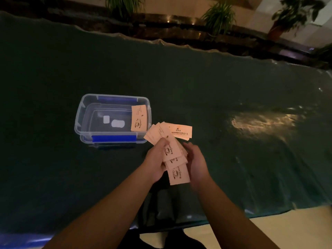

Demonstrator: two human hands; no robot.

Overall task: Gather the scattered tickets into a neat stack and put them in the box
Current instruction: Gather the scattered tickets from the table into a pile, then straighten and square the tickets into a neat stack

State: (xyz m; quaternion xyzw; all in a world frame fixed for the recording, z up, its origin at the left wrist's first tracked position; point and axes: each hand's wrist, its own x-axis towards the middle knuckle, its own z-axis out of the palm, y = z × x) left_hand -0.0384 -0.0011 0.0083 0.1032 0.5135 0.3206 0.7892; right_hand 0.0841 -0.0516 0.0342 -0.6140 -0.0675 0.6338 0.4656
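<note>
Pink tickets (170,150), 2 hands, 1 box (84,112)

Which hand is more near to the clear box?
Left. The left hand holds the tickets just right of the box, near its front corner. The right hand is on the tickets' far side, farther from it.

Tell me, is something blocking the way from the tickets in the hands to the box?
Nothing visible blocks it. The box sits open with no lid, just left of the tickets held between the left hand and right hand. One ticket already leans inside.
</note>
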